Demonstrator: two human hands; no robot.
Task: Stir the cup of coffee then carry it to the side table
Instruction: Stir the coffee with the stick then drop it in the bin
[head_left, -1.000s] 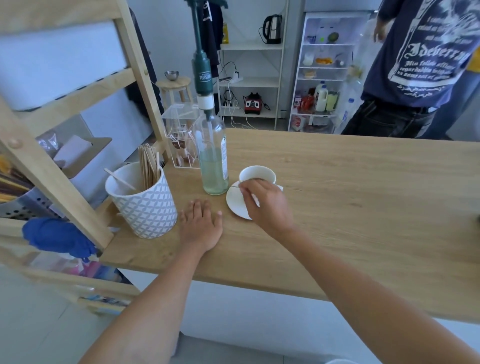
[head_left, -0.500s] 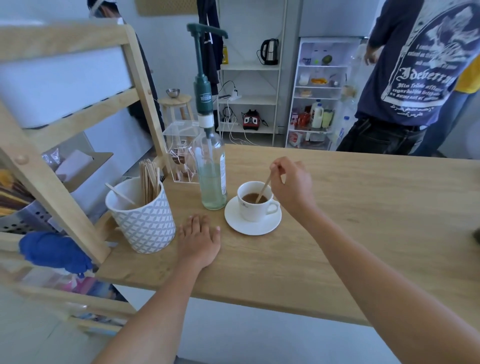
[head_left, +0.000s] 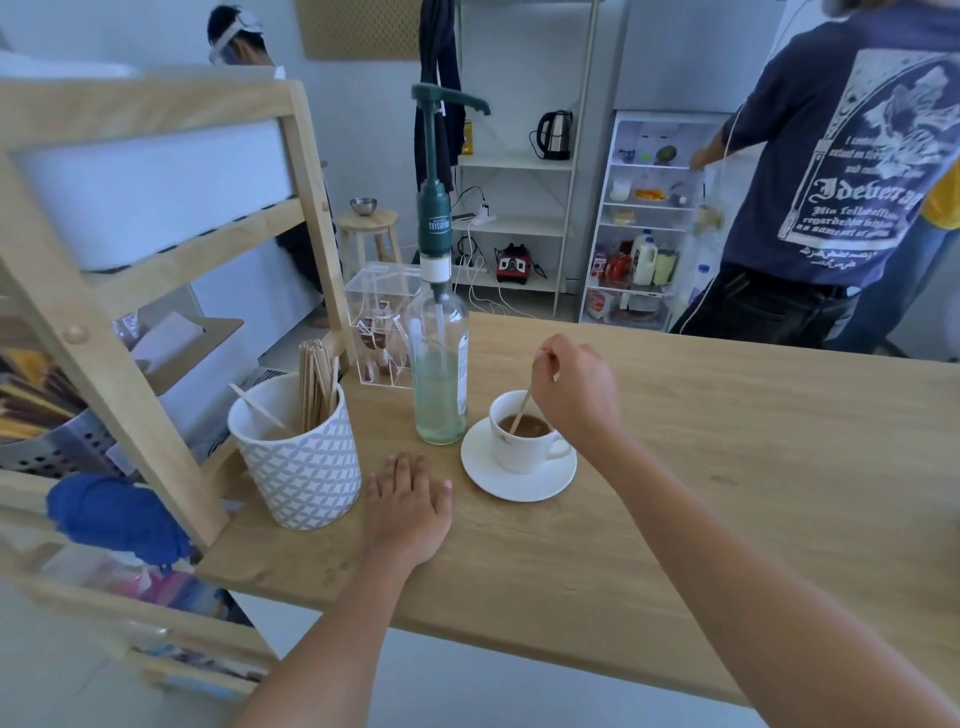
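Observation:
A white cup (head_left: 511, 448) of brown coffee stands on a white saucer (head_left: 519, 480) on the wooden counter (head_left: 727, 493). My right hand (head_left: 574, 387) hovers just above and right of the cup, pinching a thin wooden stir stick (head_left: 521, 413) whose lower end dips into the coffee. My left hand (head_left: 408, 506) lies flat on the counter, fingers spread, just left of the saucer and holding nothing.
A glass syrup bottle (head_left: 440, 374) with a green pump stands right behind the cup. A patterned pot (head_left: 301, 467) of wooden sticks sits to the left, beside a wooden rack (head_left: 130, 332). A person in a dark shirt (head_left: 841, 171) stands at an open fridge (head_left: 649, 218) beyond the counter.
My right hand lifted off the saucer's rim with the stick, rose above the cup and put the stick's end into the coffee. The left hand stayed flat in place.

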